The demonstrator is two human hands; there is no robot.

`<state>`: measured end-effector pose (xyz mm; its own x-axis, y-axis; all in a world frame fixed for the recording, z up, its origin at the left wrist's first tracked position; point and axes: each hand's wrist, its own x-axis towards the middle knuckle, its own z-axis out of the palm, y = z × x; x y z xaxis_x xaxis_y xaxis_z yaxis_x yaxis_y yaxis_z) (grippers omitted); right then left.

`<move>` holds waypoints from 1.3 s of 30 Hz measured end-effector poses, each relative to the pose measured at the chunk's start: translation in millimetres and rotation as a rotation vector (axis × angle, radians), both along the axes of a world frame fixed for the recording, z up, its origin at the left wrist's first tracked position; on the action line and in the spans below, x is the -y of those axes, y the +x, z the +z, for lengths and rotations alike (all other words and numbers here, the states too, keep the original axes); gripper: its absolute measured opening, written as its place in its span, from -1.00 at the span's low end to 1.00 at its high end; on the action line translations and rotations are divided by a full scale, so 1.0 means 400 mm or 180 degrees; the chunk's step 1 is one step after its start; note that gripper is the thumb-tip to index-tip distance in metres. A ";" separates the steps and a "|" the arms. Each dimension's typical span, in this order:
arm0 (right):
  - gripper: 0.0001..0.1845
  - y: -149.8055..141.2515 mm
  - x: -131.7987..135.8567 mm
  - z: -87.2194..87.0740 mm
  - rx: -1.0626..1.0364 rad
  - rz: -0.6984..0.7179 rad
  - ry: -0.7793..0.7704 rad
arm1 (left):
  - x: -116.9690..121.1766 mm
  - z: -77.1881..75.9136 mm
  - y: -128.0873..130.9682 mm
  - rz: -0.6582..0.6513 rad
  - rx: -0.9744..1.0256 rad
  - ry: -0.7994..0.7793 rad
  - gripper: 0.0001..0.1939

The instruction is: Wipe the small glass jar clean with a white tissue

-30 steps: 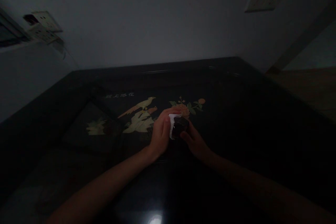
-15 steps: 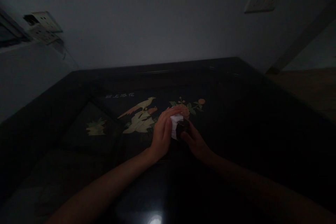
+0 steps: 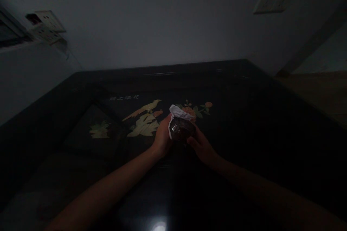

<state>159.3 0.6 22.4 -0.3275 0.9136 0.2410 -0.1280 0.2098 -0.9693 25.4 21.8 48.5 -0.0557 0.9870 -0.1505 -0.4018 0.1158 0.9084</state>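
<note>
The scene is very dim. Above the middle of a glossy black table (image 3: 244,115), both of my hands hold one small dark rounded object (image 3: 182,130). A crumpled white tissue or cloth (image 3: 177,112) lies against the object's left and top side. My left hand (image 3: 162,138) grips the white cloth and the object's left side with curled fingers. My right hand (image 3: 201,146) holds the object from below and from the right. I cannot make out what the dark object is.
The tabletop carries an inlaid picture of a bird (image 3: 143,108), leaves and flowers (image 3: 197,108), with small white characters (image 3: 124,97) above. A pale wall stands behind, with sockets at the left (image 3: 45,25) and upper right (image 3: 272,0). Wooden floor (image 3: 320,90) shows at right.
The dark object has tilted so its rounded face shows more. My left hand slid down from covering its top to its left side, and the white cloth now sticks up above it.
</note>
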 end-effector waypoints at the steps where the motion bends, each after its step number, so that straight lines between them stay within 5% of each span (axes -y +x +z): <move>1: -0.34 0.000 0.000 0.000 0.0022 -0.0011 -0.0001 | 0.005 -0.003 -0.004 0.0054 -0.0311 0.0220 -0.66; 5: -0.30 -0.001 0.001 0.000 0.0012 -0.0073 -0.0041 | 0.029 -0.004 -0.014 -0.0090 -0.0994 0.0979 -0.58; 10: -0.29 -0.005 0.003 -0.002 -0.0066 -0.0265 -0.0169 | 0.038 0.005 -0.017 -0.0065 -0.2638 0.2737 -0.63; 13: -0.28 -0.005 0.005 -0.004 -0.0039 -0.0280 -0.0247 | 0.035 0.007 -0.019 -0.0143 -0.3240 0.3317 -0.65; 17: -0.31 -0.006 0.005 -0.006 0.0002 -0.0357 -0.0234 | 0.038 0.015 -0.019 -0.0207 -0.2895 0.2977 -0.64; 25: -0.32 0.000 0.003 -0.002 0.0119 -0.0225 -0.0127 | 0.030 0.018 0.000 0.0022 -0.0710 0.0498 -0.63; 29: -0.29 0.003 0.002 -0.003 0.0106 -0.0179 -0.0051 | 0.015 0.013 0.010 -0.0072 0.0285 -0.0205 -0.69; 34: -0.29 0.002 0.003 0.007 0.0151 -0.0077 -0.0077 | 0.024 0.008 0.004 0.0185 -0.0216 0.0123 -0.67; 39: -0.28 -0.001 0.005 0.003 0.0130 -0.0261 -0.0051 | 0.045 0.010 -0.011 -0.0108 -0.1612 0.1629 -0.59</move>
